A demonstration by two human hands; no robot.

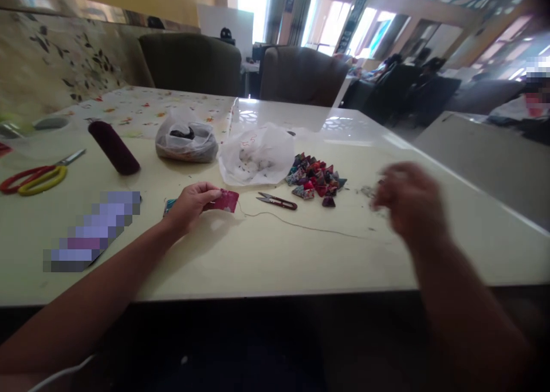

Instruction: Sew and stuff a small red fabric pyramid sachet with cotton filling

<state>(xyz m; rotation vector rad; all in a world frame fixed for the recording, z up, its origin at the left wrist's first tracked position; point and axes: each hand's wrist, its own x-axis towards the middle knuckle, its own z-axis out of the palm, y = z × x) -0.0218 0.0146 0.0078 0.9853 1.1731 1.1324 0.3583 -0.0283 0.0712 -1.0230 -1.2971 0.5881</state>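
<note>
The left hand (189, 208) has its fingers clamped on a red cloth (227, 202), held just above the near part of the counter (240, 266). A thread (296, 226) runs from the cloth toward the right hand (412, 206), growing too faint to follow near it. The right hand is raised to the right and blurred; whether its fingers are apart or together, or hold anything, I cannot tell.

A teal piece (169, 207) shows just beside the left wrist, partly hidden. The snips (278, 201) lie between the hands, blades pointing left. Behind them is a heap of patterned triangles (315, 177), next to a white bag (258, 157). A second bag (187, 142), with something dark inside, sits left of that one. Farther left are a dark purple roll (114, 147) and scissors (36, 179) with red and yellow handles. Two chairs (303, 74) stand beyond the counter.
</note>
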